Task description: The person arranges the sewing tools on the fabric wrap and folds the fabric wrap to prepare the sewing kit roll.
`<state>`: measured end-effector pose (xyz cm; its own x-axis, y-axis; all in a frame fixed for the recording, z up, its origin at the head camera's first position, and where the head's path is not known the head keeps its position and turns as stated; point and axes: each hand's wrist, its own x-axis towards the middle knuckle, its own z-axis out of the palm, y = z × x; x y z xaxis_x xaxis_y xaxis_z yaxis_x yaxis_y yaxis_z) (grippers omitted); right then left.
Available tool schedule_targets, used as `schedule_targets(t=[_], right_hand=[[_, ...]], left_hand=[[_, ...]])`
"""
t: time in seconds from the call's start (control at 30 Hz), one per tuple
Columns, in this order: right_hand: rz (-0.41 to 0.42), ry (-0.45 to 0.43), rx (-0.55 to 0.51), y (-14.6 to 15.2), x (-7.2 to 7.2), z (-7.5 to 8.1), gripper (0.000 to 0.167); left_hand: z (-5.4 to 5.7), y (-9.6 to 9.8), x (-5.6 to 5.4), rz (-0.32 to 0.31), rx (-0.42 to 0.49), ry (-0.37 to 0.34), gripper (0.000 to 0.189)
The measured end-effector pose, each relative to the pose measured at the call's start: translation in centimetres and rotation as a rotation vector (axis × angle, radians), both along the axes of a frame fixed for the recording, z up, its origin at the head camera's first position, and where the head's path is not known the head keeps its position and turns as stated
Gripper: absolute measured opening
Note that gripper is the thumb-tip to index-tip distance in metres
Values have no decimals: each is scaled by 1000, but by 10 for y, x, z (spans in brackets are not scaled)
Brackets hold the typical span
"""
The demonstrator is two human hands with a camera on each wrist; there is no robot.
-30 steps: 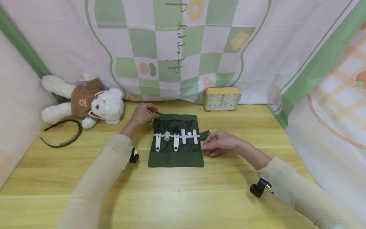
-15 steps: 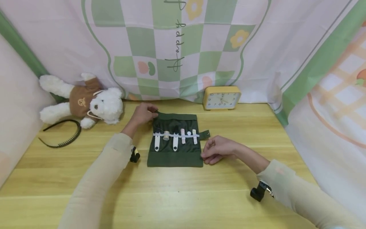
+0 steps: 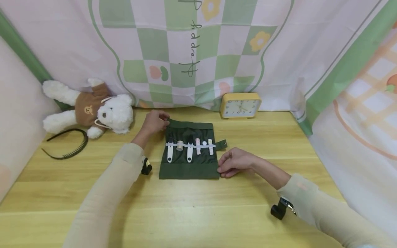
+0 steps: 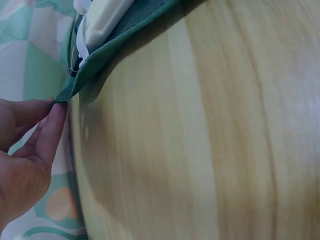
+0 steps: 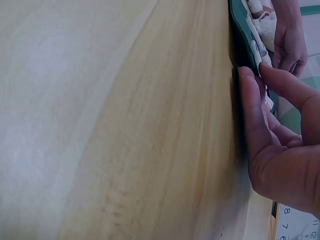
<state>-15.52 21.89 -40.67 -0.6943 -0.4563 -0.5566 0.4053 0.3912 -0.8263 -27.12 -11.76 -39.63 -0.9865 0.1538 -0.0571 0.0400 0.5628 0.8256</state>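
A dark green fabric roll-up pouch point(image 3: 189, 171) lies unrolled on the table. My left hand point(image 3: 154, 122) pinches its far left corner between thumb and fingers; in the left wrist view that corner point(image 4: 75, 85) is lifted. Thumb and fingers of my right hand point(image 3: 236, 162) pinch the right edge near the front corner, as the right wrist view also shows. A white elastic strap across the pouch holds two white-handled tools point(image 3: 170, 154) with black upper parts, a small thread spool point(image 3: 180, 146), two pale pink strips point(image 3: 198, 148) and a white round piece point(image 3: 204, 143).
A snap tab point(image 3: 221, 145) sticks out from the pouch's right side. Behind it stands a yellow clock point(image 3: 241, 106). At the left lie a plush bear point(image 3: 88, 109) and a black toothed headband point(image 3: 81, 148). Printed curtains point(image 3: 183, 44) bound the wooden table point(image 3: 192, 213).
My right hand has moved toward me, from beside the snap tab down to the pouch's near right edge. The left hand stays at the far left corner, which now looks slightly higher.
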Motion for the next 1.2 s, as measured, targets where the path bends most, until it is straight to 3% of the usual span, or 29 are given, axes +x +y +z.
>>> schedule_targets(t=[0.7,1.2], right_hand=[[66,2,-114,-1,1,-1,27],[20,44,-89,7,-16,10,33]], left_hand=[[1,-5,1,22,-13,-11,26],[-2,-28,6,22,22,-54,19]])
